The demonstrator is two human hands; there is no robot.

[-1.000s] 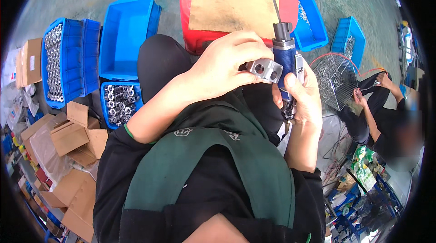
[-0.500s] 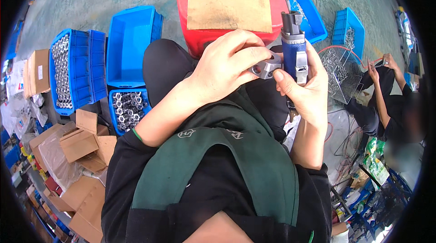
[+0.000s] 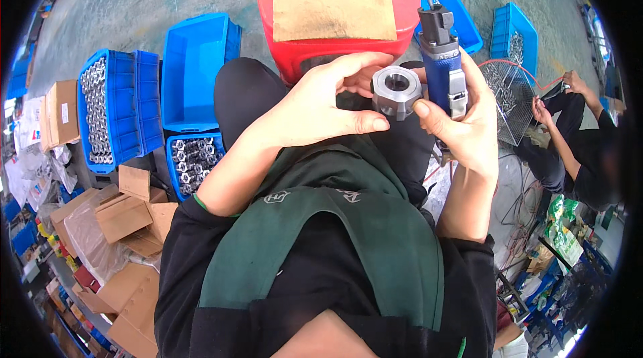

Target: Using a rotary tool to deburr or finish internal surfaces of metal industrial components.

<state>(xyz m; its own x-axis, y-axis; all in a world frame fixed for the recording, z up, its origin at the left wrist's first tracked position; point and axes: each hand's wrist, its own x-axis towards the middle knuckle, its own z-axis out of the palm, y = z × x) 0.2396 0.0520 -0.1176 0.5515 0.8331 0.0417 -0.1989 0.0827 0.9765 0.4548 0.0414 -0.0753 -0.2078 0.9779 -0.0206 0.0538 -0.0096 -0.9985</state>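
Observation:
A silver hexagonal metal nut (image 3: pixel 396 90) with a round bore is held up in front of me, its bored face turned upward. My right hand (image 3: pixel 469 123) grips a blue air tool (image 3: pixel 439 70) with a dark grey head and a silver lever. The right thumb also presses on the nut's edge, pinning it close beside the tool. My left hand (image 3: pixel 328 103) is open to the left of the nut, thumb and fingers spread apart; whether its fingertips touch the nut's far side I cannot tell.
Ahead stands a red stool (image 3: pixel 268 16) with a cardboard sheet (image 3: pixel 335 0) on top. Blue bins (image 3: pixel 201 70) stand at left, some with metal nuts. Cartons (image 3: pixel 127 217) lie below them. At right are a wire basket (image 3: pixel 512 110) of metal parts and a seated co-worker (image 3: pixel 569 150).
My left hand has opened and drawn its thumb away from the nut. The nut has turned so its bored face shows upward. My right hand and the air tool have shifted slightly right.

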